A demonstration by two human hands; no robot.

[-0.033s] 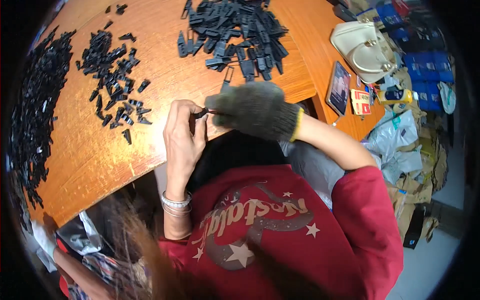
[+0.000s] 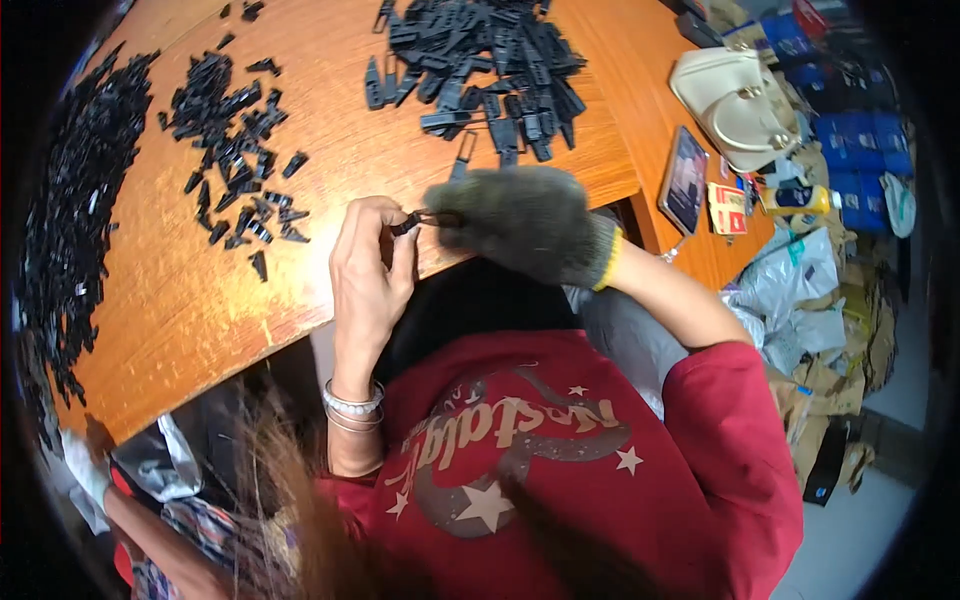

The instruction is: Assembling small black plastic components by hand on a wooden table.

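Small black clip [image 2: 412,220] pinched between left hand [image 2: 368,270] and gloved right hand [image 2: 520,222].

This looks like a small workshop or piecework station for hand assembly. A bare wooden worktable [image 2: 330,190] carries sorted heaps of small black plastic parts [image 2: 480,60], with a second heap [image 2: 235,140] and a long dense band [image 2: 75,200] to the left. Beside the table, crumpled plastic bags [image 2: 790,290], flattened cardboard [image 2: 860,340] and blue packs [image 2: 850,140] crowd the floor.
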